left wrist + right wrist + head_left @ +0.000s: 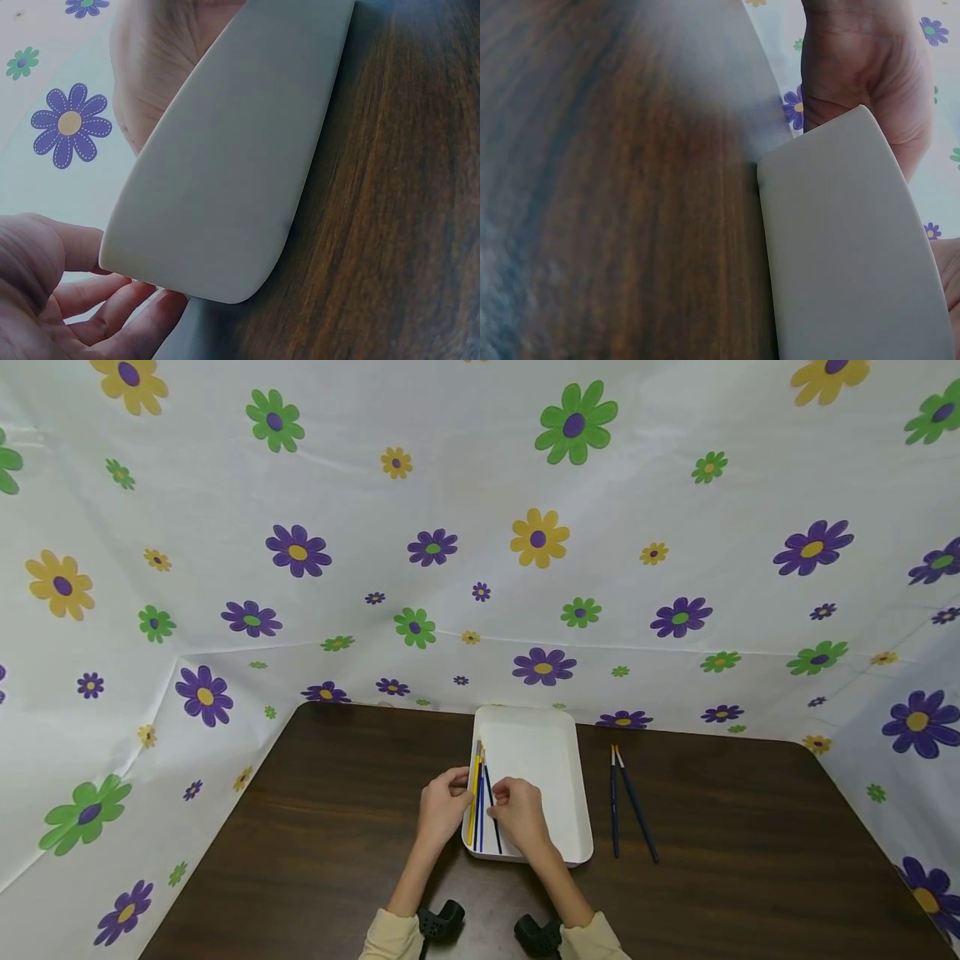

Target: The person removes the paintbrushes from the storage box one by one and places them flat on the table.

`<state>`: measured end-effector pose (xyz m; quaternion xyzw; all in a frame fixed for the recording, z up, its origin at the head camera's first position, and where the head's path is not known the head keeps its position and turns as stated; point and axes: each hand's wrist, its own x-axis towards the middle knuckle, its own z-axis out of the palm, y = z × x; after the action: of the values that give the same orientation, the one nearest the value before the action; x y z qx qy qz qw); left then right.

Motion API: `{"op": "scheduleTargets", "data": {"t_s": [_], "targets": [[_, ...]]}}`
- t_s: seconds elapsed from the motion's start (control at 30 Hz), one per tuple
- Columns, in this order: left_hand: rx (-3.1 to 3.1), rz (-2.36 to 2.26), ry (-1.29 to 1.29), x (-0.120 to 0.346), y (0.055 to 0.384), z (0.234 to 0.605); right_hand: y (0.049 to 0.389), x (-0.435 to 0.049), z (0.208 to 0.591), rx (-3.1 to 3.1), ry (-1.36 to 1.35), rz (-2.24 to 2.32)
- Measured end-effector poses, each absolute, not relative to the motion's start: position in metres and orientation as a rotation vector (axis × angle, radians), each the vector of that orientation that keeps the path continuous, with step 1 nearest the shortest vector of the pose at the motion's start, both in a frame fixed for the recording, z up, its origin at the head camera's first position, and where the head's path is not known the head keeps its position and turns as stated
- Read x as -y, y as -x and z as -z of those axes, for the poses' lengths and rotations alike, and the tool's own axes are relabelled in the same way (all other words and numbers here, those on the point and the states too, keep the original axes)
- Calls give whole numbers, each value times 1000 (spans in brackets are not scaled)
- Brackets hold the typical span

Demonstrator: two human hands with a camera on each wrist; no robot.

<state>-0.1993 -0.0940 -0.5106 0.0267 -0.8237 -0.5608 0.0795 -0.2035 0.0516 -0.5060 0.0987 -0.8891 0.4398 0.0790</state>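
Observation:
A white tray (555, 793) lies on the table with several slim paintbrushes lengthwise along its left side: a yellow paintbrush (472, 814), a blue paintbrush (481, 827) and a dark paintbrush (497, 837) among them. My left hand (442, 806) grips the tray's left rim, thumb over the edge and fingers outside, as the left wrist view also shows. Inside the tray, my right hand (521, 814) has its curled thumb and fingers at the dark paintbrush, pinching it. The right fingertips are hidden in both wrist views by the tray's front wall (217, 172).
Two dark-handled paintbrushes (636, 806) lie on the brown table (735, 843) to the right of the tray, their tips almost together. A white flowered cloth (465, 510) hangs behind the table and at its sides. Black devices (442, 920) sit at both wrists.

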Motion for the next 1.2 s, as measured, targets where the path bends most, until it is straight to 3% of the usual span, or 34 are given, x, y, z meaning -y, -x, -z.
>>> {"op": "scheduleTargets", "data": {"t_s": [1.2], "targets": [[2470, 1631, -70, 92, 197, 510, 200, -43, 504, 2786, -166, -1002]]}}
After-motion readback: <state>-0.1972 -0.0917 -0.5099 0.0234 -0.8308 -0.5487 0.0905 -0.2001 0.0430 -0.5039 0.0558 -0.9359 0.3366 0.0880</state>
